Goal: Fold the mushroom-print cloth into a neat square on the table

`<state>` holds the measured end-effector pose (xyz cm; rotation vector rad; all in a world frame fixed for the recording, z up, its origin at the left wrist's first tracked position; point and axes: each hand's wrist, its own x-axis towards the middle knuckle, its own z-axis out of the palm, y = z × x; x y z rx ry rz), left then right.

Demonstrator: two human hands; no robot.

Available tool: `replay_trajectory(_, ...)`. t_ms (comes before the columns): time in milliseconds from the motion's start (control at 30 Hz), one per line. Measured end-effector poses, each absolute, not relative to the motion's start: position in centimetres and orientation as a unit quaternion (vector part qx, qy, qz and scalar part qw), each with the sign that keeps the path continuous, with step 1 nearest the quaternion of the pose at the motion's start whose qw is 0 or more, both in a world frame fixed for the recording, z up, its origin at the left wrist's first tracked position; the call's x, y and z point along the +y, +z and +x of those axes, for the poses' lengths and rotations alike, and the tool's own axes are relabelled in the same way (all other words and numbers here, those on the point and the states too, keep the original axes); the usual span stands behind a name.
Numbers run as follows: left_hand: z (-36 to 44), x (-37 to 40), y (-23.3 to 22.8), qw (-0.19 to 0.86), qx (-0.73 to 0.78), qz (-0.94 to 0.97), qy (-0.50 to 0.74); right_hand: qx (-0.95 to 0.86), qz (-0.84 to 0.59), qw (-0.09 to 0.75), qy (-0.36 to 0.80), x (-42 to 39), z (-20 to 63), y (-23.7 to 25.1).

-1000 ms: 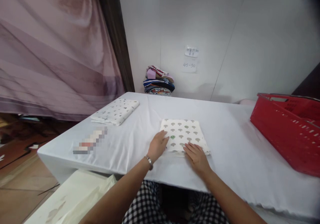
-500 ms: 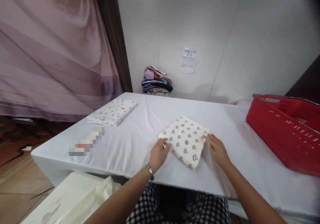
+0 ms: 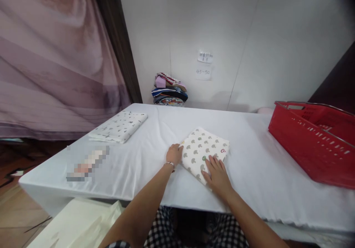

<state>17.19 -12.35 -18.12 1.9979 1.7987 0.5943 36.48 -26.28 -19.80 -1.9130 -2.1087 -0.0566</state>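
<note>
A folded white cloth printed with grey mushrooms and a few coloured ones lies on the white-covered table in front of me. At its left corner, my left hand has its fingers closed on the edge; the fingertips are partly hidden. My right hand rests flat on the near right part of the same cloth, fingers stretched out. Farther left lies another folded white cloth with small dark prints, touched by neither hand.
A red plastic basket stands at the table's right side. Left of me lies a pixelated item. Behind the table is a stack of folded fabrics by the wall. A pale surface with plastic sits below the table's left front edge.
My right hand has moved from the cloth's right corner onto its near part and pressed flat. My left hand has shifted up to the left corner. The view has turned slightly right.
</note>
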Motion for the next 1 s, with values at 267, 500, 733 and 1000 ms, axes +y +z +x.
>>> replay_trajectory(267, 17.0, -13.6, -16.7, 0.225, 0.656, 0.697, 0.182, -0.757, -0.639, 0.135, -0.025, -25.9, 38.6, -19.2)
replay_trajectory(500, 15.9, -20.9, -17.6, 0.392, 0.606, 0.660, 0.210, -0.748, -0.653, 0.107, -0.052, -25.1, 44.7, -16.6)
replay_trajectory(733, 17.6, -18.9, -16.5, 0.336, 0.655, 0.638, 0.226, -0.747, -0.653, 0.124, 0.031, -23.3, 37.2, -16.7)
replay_trajectory(1000, 17.9, -17.9, -17.4, 0.298, 0.664, 0.658, 0.193, -0.731, -0.665, 0.094, 0.118, -22.5, 37.7, -17.1)
